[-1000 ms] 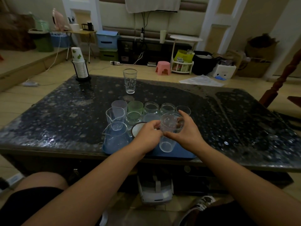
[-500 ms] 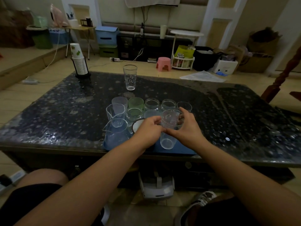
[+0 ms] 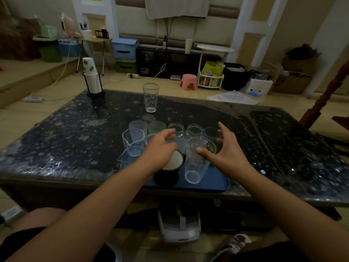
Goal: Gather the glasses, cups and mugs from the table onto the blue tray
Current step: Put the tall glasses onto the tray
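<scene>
A blue tray (image 3: 217, 183) lies at the near edge of the dark table (image 3: 66, 133), crowded with several clear glasses, a green cup (image 3: 156, 127) and a dark mug (image 3: 168, 172) with a white inside. A tall clear glass (image 3: 195, 161) stands upright on the tray's front right. My right hand (image 3: 224, 154) hovers just right of it with fingers spread, the thumb near its rim. My left hand (image 3: 160, 150) hangs over the mug, fingers loosely curled, holding nothing. Another tall patterned glass (image 3: 150, 97) stands alone farther back on the table.
A black holder with stacked paper cups (image 3: 92, 80) stands at the table's far left corner. A white headset (image 3: 179, 226) lies on the floor under the table's front edge. A wooden chair (image 3: 324, 99) stands at the far right.
Both hands held the tall clear glass above the tray. It now stands on the tray and both hands have let go and spread apart.
</scene>
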